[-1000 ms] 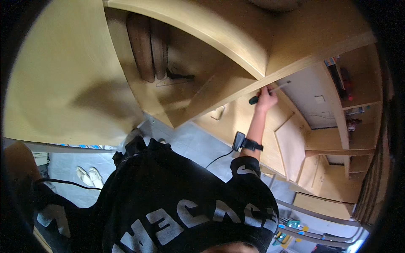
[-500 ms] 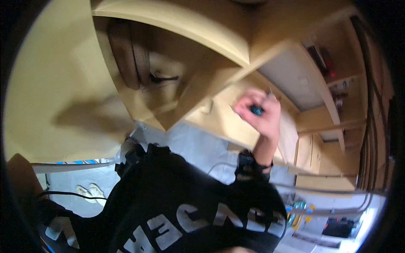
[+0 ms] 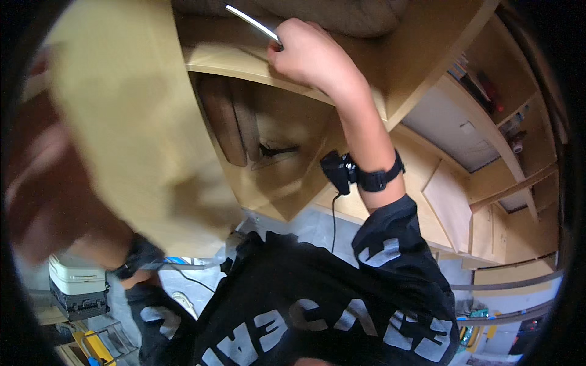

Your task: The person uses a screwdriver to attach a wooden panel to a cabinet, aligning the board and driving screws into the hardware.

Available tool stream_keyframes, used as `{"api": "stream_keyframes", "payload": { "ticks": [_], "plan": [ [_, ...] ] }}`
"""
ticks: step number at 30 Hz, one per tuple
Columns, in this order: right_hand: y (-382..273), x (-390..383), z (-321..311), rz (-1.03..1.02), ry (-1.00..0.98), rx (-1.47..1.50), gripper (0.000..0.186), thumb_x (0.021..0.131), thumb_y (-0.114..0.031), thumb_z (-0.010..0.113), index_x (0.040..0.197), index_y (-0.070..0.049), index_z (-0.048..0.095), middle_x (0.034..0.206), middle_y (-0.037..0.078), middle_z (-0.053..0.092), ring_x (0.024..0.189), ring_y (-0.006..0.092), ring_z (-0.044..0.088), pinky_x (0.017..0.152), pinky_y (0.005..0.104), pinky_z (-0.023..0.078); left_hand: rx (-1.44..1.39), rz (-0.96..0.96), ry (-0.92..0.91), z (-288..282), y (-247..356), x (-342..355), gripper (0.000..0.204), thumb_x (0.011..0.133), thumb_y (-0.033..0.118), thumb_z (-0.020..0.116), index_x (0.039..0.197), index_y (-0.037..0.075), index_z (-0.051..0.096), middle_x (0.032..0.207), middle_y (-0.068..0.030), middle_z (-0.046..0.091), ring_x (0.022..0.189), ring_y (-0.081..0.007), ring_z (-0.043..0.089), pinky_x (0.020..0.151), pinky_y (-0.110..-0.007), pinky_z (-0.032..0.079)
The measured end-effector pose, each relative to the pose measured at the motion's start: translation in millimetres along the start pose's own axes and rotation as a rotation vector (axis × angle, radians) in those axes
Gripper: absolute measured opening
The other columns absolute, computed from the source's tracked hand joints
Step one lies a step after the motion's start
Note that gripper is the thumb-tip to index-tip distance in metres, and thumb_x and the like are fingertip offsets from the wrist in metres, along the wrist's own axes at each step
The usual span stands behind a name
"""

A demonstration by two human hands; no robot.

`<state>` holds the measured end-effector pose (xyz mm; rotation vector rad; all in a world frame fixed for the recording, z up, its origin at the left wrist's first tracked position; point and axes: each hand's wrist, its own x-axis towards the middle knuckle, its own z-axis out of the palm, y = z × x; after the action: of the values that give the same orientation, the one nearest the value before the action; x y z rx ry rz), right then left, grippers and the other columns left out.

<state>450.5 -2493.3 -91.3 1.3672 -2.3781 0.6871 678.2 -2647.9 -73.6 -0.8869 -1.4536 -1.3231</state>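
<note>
My right hand (image 3: 311,58) is closed round a screwdriver, raised in front of the upper shelf of a pale wooden cabinet. Its straight, silvery shaft (image 3: 251,23) points up and left out of my fist; the handle is hidden by my fingers. Just below the hand runs the front edge of the shelf board (image 3: 256,68). At the far left, my left hand (image 3: 46,161) is smeared by motion beside a large pale wooden panel (image 3: 140,140); its fingers cannot be made out.
Brown, soft-looking items (image 3: 229,128) and a small black thing (image 3: 278,149) lie in the lower compartment. Another brown padded item (image 3: 360,15) rests above. Open shelves (image 3: 500,104) stand at right. A cream case (image 3: 76,274) sits on a black one (image 3: 76,302) at lower left.
My right hand has moved up and left from beside the cabinet to the upper shelf, holding the screwdriver. My left arm has risen into view at the left. The view has shifted.
</note>
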Motion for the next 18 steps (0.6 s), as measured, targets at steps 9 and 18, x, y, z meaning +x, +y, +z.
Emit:
{"api": "stream_keyframes", "payload": {
  "ticks": [9,18],
  "plan": [
    [53,35,36,0.279,-0.258,-0.062,0.025,0.073,-0.016,0.053,0.088,0.003,0.058,0.068,0.019,0.060,0.056,0.0259,0.059,0.054,0.0352,0.047,0.835,-0.251,-0.280,49,-180,-45,0.018,0.073,0.013,0.056,0.087,0.002,0.058,0.086,-0.0118,0.057,0.085,-0.0294,0.054,0.075,-0.035,0.043],
    [29,-9,11,0.123,-0.028,0.217,0.023,0.070,-0.010,0.056,0.090,0.001,0.057,0.079,0.020,0.060,0.075,0.0331,0.060,0.066,0.0392,0.047,0.607,-0.428,-0.075,56,-186,-53,0.013,0.081,0.009,0.057,0.090,0.001,0.061,0.091,-0.0076,0.061,0.082,-0.0170,0.058,0.076,-0.025,0.044]
  ]
}}
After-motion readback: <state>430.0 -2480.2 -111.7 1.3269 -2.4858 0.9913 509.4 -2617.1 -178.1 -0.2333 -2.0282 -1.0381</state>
